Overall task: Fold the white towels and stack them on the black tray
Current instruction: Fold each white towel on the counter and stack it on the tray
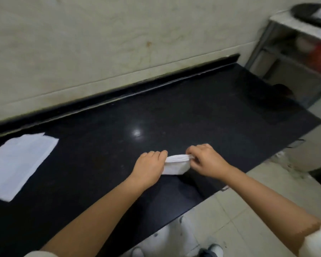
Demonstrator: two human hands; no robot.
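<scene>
A small folded white towel (176, 165), a thick layered oblong of soft cloth, lies on the glossy black stone counter (174, 108) near its front edge. The left hand (149, 166) grips its left end; the right hand (205, 159) pinches its right end. Far left, a flat pile of white towels (20, 164) rests. The black tray (311, 15) sits on a metal shelf (289, 23), far right.

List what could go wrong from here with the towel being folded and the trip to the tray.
1. The folded towel is held only at its two ends by the left hand and right hand; its stacked layers could fan open when lifted.
2. The black tray sits on a separate shelf far to the right, so the carry is long.
3. The unfolded towels lie at the counter's left; they may be overlooked.
</scene>
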